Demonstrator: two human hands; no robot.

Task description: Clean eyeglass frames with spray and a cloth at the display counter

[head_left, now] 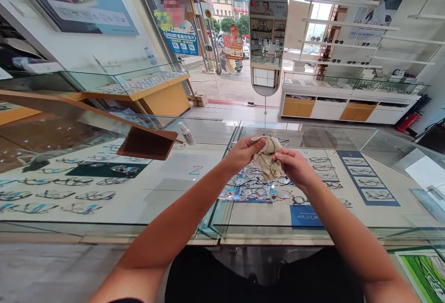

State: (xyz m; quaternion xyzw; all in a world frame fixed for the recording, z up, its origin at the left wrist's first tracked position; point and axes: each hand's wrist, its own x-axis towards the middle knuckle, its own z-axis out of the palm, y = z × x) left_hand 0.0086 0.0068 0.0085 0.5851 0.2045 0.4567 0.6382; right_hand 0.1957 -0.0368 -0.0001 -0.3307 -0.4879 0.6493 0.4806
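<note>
Above the glass counter, both my hands are raised close together in front of me. My left hand [246, 149] pinches a beige cleaning cloth [263, 163] by its upper edge. A pair of thin dark-framed eyeglasses [277, 171] lies against the cloth. My right hand [294, 163] is closed on the frame at the cloth's right side. Part of the eyeglasses is hidden by the cloth and fingers. Just below and behind my hands, several more eyeglasses [255, 193] are spread over the counter.
A small white spray bottle [187, 134] stands on the counter at left, beside a brown wooden-edged piece [148, 143]. Rows of frames [66, 195] show under the left glass. An oval mirror [267, 36] rises behind the counter. A blue display strip [369, 177] holds frames at right.
</note>
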